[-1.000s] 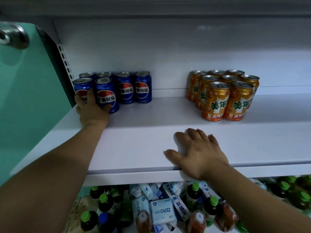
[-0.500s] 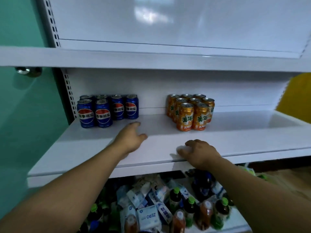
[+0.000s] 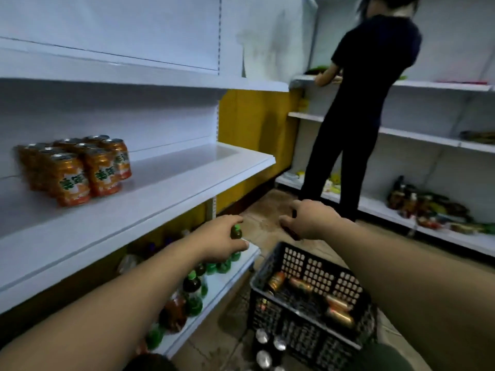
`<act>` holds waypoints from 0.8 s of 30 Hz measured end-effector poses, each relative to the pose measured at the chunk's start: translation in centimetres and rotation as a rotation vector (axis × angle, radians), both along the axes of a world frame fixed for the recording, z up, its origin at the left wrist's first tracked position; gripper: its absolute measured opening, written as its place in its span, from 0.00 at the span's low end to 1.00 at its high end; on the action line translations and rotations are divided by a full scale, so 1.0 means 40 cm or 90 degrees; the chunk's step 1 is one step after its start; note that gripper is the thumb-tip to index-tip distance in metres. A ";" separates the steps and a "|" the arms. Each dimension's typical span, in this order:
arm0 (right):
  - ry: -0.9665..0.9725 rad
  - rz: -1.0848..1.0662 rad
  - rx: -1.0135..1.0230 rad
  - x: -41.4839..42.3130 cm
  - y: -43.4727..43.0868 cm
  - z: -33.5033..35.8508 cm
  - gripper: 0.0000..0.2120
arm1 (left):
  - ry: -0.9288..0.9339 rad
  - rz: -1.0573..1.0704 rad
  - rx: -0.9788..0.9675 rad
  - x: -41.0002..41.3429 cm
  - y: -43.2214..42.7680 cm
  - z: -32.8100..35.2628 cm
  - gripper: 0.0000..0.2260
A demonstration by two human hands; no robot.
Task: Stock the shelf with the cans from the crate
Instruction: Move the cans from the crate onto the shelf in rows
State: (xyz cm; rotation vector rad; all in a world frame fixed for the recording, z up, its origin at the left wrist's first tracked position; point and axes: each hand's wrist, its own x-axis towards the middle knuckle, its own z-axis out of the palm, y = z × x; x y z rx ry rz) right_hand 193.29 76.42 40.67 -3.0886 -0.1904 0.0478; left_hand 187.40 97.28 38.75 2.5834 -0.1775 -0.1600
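Hands: left hand (image 3: 222, 238) is held out in the air, fingers slack and pointing down, nothing grasped. It is seen in front of the bottles on the bottom shelf. Right hand (image 3: 308, 222) is held out beside it, beyond the far rim of the crate, fingers loosely curled, nothing seen in them. Both forearms are bare and stretched forward. The hands are apart from each other and from the crate.

Crate (image 3: 316, 269): black perforated plastic, set on the floor (image 3: 267, 218) just right of the bottom shelf's front edge. Loose cans (image 3: 338, 317) are seen lying on their sides on its bottom, orange-gold, four counted; the print is too blurred to be read. Silver can tops (image 3: 263, 357) are seen upright at the near left corner; whether they are inside or outside the wall cannot be told.

Middle shelf (image 3: 187, 183): white, at left. A block of orange cans (image 3: 80, 172) is stood upright on it in rows, touching one another, with green characters on the labels.

Bottom shelf (image 3: 227, 277): green-capped bottles (image 3: 192, 286) are crowded along it, some laid over.

Surroundings: a yellow panel (image 3: 254, 143) is seen past the end of the shelving. Another person (image 3: 367, 103) in dark clothes is stood with back turned at the far shelves (image 3: 428, 135), hands at an upper board. Bottles and packets (image 3: 428, 210) are heaped on the lowest far board.
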 end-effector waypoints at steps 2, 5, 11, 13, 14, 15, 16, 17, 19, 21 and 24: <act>0.014 -0.041 -0.007 0.002 -0.096 -0.024 0.32 | 0.023 -0.064 0.017 0.033 -0.084 -0.032 0.32; 0.065 -0.081 0.010 0.012 -0.221 -0.083 0.32 | 0.067 -0.133 0.020 0.082 -0.188 -0.088 0.30; 0.159 -0.207 0.104 0.080 -0.422 -0.253 0.33 | 0.180 -0.187 0.057 0.217 -0.355 -0.265 0.31; 0.191 -0.236 0.114 0.119 -0.478 -0.314 0.33 | 0.227 -0.193 0.074 0.273 -0.396 -0.331 0.32; 0.204 -0.246 0.114 0.141 -0.504 -0.347 0.33 | 0.249 -0.194 0.079 0.301 -0.414 -0.363 0.33; 0.217 -0.256 0.111 0.161 -0.524 -0.374 0.33 | 0.265 -0.191 0.080 0.325 -0.427 -0.390 0.33; 0.233 -0.261 0.112 0.191 -0.546 -0.408 0.33 | 0.281 -0.188 0.075 0.356 -0.444 -0.426 0.34; 0.252 -0.265 0.114 0.221 -0.566 -0.441 0.33 | 0.296 -0.182 0.070 0.384 -0.458 -0.462 0.34; 0.293 -0.273 0.122 0.280 -0.598 -0.518 0.34 | 0.328 -0.165 0.062 0.441 -0.486 -0.541 0.33; 0.315 -0.285 0.137 0.329 -0.622 -0.598 0.35 | 0.359 -0.143 0.056 0.491 -0.509 -0.624 0.33; 0.346 -0.310 0.161 0.401 -0.661 -0.747 0.35 | 0.406 -0.113 0.045 0.570 -0.551 -0.775 0.34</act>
